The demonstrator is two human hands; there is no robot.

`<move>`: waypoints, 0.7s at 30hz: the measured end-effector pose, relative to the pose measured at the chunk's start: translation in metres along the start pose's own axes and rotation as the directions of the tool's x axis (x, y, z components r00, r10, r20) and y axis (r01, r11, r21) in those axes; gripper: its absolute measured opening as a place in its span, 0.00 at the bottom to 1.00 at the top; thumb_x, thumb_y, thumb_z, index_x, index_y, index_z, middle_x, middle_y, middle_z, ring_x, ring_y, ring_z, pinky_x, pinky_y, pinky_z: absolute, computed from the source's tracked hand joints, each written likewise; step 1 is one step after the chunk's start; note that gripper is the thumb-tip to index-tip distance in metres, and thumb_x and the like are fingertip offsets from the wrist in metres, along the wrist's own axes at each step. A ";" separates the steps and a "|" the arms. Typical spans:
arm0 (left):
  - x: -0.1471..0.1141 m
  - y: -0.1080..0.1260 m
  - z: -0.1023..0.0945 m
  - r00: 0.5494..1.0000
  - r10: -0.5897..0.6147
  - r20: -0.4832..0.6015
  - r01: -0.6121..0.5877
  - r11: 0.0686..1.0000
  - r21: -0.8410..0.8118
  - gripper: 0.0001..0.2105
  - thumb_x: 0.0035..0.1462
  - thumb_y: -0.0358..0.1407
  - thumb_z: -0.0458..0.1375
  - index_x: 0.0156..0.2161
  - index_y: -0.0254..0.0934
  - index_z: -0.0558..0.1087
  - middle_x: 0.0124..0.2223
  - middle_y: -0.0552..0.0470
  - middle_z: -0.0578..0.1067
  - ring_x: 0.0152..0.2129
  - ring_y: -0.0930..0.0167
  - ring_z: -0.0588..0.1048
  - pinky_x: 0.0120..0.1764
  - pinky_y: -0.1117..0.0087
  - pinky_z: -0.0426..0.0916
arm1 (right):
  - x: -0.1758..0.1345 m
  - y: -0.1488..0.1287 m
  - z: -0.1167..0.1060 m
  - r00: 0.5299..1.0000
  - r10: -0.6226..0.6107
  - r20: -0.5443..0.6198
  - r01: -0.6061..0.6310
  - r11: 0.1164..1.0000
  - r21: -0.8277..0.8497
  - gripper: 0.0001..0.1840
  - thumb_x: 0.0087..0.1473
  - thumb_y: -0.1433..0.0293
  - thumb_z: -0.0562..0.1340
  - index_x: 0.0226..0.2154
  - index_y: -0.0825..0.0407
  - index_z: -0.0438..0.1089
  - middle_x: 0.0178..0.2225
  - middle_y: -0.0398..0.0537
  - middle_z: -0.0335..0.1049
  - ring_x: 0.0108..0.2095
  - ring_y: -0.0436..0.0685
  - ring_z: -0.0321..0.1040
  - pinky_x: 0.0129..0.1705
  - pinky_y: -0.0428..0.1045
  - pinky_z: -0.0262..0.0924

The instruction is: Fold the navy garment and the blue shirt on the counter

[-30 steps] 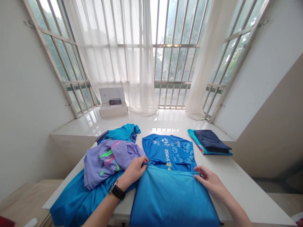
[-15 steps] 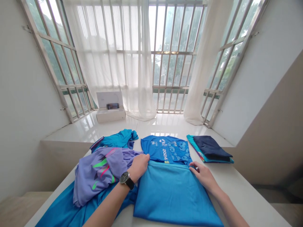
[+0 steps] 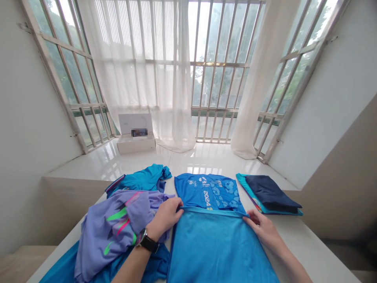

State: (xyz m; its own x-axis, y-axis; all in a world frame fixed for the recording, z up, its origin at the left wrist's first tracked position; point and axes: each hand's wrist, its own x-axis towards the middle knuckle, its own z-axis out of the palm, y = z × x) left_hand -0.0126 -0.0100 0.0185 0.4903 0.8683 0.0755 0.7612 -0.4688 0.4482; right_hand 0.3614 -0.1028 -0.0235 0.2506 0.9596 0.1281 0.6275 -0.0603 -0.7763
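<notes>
A plain blue cloth garment (image 3: pixel 218 247) lies in front of me, its far edge level and lifted slightly. My left hand (image 3: pixel 167 214), with a black-strapped watch on the wrist, pinches the left end of that edge. At the right end, my right hand (image 3: pixel 259 224) grips the same edge between thumb and fingers. Beyond it lies a blue shirt section (image 3: pixel 206 192) with white print and "2024", partly covered by the plain cloth; whether both are one garment I cannot tell. Beside my left forearm is a crumpled purple shirt (image 3: pixel 100 228) with green and pink marks.
Folded clothes, dark navy on top (image 3: pixel 269 192), lie stacked at the right. A rumpled teal garment (image 3: pixel 147 177) sits at the back left. An open white box (image 3: pixel 135 143) stands on the window ledge by a sheer curtain (image 3: pixel 165 98). White walls flank the barred window.
The far edge of the plain cloth is spread wider, the right hand having moved outward to the right. Both hands appear slightly lower as the view has shifted and come closer.
</notes>
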 end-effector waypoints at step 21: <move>-0.034 0.041 0.056 0.997 0.075 0.010 -0.075 0.996 0.037 0.33 0.67 0.50 0.46 0.70 0.31 0.53 0.72 0.39 0.48 0.69 0.53 0.45 0.67 0.48 0.43 | -0.039 -0.004 0.033 0.968 -0.248 -0.039 0.204 0.868 -0.452 0.36 0.58 0.46 0.52 0.60 0.50 0.64 0.64 0.54 0.63 0.64 0.67 0.58 0.63 0.62 0.59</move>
State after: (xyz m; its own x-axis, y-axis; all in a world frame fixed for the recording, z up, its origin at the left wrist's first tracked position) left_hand 0.0260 -0.0679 -0.0151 0.5501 0.8291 0.1002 0.7372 -0.5385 0.4082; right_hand 0.3250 -0.1313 -0.0461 0.1160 0.9331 0.3403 0.9294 0.0189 -0.3686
